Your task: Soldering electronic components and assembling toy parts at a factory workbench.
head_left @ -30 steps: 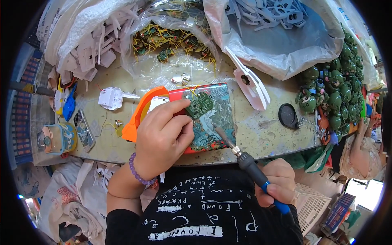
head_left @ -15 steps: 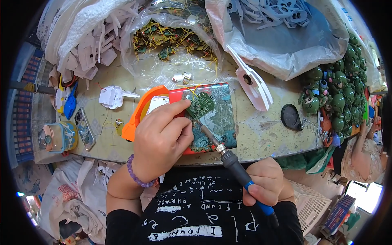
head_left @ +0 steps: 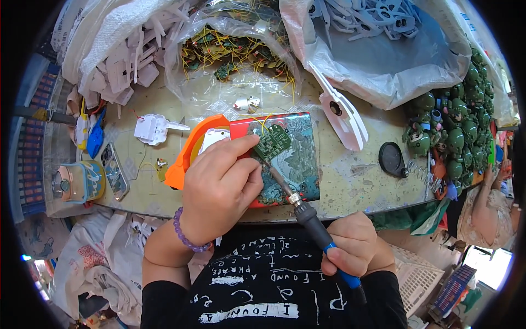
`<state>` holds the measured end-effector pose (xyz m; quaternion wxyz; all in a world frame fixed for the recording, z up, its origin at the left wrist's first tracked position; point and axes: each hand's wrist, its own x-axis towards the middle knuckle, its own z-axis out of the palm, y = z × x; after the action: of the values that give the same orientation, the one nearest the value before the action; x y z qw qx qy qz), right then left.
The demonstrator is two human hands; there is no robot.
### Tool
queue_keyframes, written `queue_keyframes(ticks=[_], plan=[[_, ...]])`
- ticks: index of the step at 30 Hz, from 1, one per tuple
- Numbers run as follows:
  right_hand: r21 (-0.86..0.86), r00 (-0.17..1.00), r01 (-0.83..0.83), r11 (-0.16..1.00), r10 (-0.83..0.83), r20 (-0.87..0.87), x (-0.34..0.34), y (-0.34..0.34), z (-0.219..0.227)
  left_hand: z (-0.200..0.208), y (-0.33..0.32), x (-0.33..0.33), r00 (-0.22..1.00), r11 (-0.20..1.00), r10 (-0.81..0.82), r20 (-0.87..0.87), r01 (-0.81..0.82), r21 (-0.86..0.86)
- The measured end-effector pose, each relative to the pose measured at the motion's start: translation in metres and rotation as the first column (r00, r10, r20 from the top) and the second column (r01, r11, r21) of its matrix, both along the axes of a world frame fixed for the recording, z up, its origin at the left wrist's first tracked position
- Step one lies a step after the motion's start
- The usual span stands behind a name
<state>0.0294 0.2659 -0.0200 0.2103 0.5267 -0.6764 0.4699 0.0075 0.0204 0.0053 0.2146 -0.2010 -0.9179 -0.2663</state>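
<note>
Circuit board (head_left: 275, 142) at two o'clock from the nearer left hand (head_left: 222, 178).
That hand pinches its edge; the right hand (head_left: 352, 244) grips a soldering iron (head_left: 313, 222), aimed toward eleven o'clock, tip near the board's seven o'clock edge.

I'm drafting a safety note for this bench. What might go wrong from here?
The soldering iron in the right hand has its tip close to the fingers of the left hand; if hot, a small slip might burn them.

The left hand holds the circuit board near one edge, so it could swivel if the tip pushes on it.

The tip is also over a flat patterned item, which it might mark if it strays.
</note>
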Motion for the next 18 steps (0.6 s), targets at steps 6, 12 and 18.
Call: queue_keyframes(ticks=[6, 12, 18], plan=[[-0.007, 0.999, -0.019, 1.0, 0.019, -0.041, -0.0018, -0.0029, -0.0011, -0.002, -0.0003, 0.0008, 1.0, 1.0, 0.001, -0.004, -0.001, -0.013], [-0.005, 0.997, -0.019, 1.0, 0.018, -0.069, -0.0011, 0.0005, -0.0008, -0.0005, -0.0004, 0.0005, 1.0, 1.0, 0.0, -0.005, 0.0, -0.03], [-0.016, 0.997, -0.026, 1.0, 0.025, -0.076, -0.0028, -0.0015, -0.0017, 0.0016, 0.0005, -0.0004, 1.0, 0.999, 0.0, -0.002, 0.0, -0.04]])
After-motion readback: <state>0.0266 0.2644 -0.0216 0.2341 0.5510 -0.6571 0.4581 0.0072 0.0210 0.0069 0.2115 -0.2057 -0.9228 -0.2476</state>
